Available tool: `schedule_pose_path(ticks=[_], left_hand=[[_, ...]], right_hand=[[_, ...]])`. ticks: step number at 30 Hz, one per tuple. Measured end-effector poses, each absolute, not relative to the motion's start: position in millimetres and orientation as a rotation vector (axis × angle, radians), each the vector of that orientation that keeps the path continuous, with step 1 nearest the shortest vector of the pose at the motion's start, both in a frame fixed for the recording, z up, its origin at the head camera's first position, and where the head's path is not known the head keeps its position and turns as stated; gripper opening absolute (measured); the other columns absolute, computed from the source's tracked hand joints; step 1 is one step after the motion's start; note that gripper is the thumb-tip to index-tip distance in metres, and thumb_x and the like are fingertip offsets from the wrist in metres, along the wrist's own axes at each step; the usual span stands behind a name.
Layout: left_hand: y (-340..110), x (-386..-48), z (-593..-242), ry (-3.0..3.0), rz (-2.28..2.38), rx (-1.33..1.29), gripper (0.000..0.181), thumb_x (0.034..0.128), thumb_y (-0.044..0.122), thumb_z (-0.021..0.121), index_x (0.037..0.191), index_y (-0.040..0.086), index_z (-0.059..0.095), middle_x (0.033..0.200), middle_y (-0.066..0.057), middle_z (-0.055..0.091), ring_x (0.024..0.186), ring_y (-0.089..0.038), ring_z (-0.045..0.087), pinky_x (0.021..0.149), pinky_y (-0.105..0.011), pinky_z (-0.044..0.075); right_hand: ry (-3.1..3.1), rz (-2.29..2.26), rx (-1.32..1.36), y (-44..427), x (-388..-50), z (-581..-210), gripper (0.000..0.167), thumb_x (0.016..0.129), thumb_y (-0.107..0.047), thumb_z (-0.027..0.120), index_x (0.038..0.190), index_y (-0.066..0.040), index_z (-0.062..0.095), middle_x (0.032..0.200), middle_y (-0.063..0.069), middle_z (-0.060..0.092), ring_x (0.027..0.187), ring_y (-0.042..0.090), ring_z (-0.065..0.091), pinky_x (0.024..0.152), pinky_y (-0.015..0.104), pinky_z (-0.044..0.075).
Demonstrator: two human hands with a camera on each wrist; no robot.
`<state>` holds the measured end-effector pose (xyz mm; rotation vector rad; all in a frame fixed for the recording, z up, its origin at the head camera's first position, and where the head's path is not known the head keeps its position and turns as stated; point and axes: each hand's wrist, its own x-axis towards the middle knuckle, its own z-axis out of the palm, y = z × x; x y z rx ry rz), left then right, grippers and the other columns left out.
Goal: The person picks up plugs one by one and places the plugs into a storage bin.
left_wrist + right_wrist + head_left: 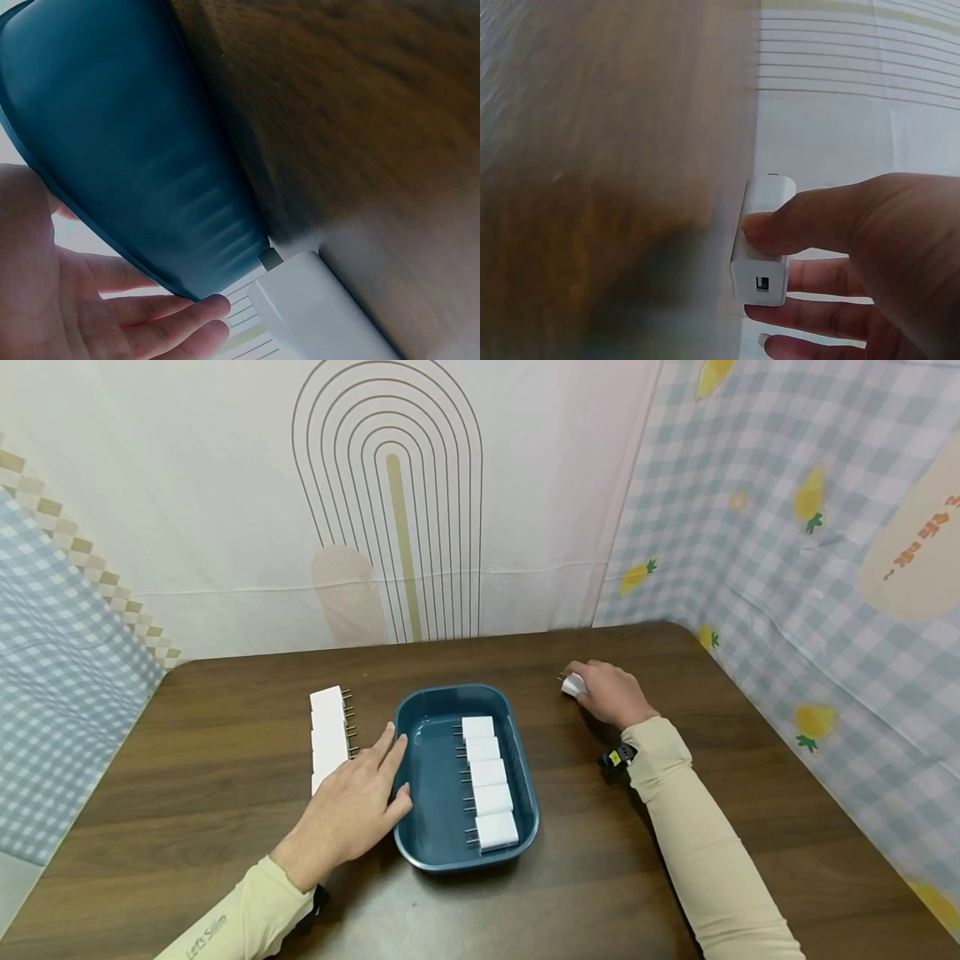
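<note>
Brown wood table (pixel 585 885), printed cloth (pixel 540 485) behind. Right hand (pixel 611 693) pinches white charger (pixel 573 685), right of blue tray (pixel 432 827). Left hand (pixel 352 810), fingers extended, touches tray's left rim. Five more chargers (pixel 487 772) inside tray, right side; charger row (pixel 327 727) on table, left of tray.

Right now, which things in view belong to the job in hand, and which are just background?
Job, likely:
white charger held by the right hand
blue tray
five chargers inside it
charger row by the left hand

Background:
table
arch-patterned cloth
checked cloth
</note>
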<state>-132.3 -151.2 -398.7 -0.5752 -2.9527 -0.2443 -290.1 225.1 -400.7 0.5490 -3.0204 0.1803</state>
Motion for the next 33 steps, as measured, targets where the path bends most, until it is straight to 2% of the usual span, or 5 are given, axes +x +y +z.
schedule_pose_path(ticks=[16,33], left_hand=[[-150.9,-132.2,-398.0,-2.966,-0.256,-0.568,0.068,0.0978,0.038,0.055,0.153,0.002,0.041,0.162,-0.02,0.035,0.136,-0.039,0.054,0.11,-0.054,0.046],[-151.1,-132.7,-398.9,-2.961,-0.245,-0.574,0.068,0.0978,0.038,0.055,0.153,0.002,0.041,0.162,-0.02,0.036,0.135,-0.039,0.055,0.109,-0.053,0.048]], right_hand=[[-2.968,0.263,0.646,209.7,-279.0,-378.0,0.042,0.09,-0.013,0.074,0.13,-0.011,0.064,0.12,0.019,0.07,0.102,0.035,0.068,0.085,0.054,0.058],[-2.921,0.295,0.75,192.0,-256.0,-351.0,0.041,0.09,-0.017,0.075,0.13,-0.017,0.065,0.121,0.013,0.07,0.1,0.029,0.067,0.085,0.052,0.057]])
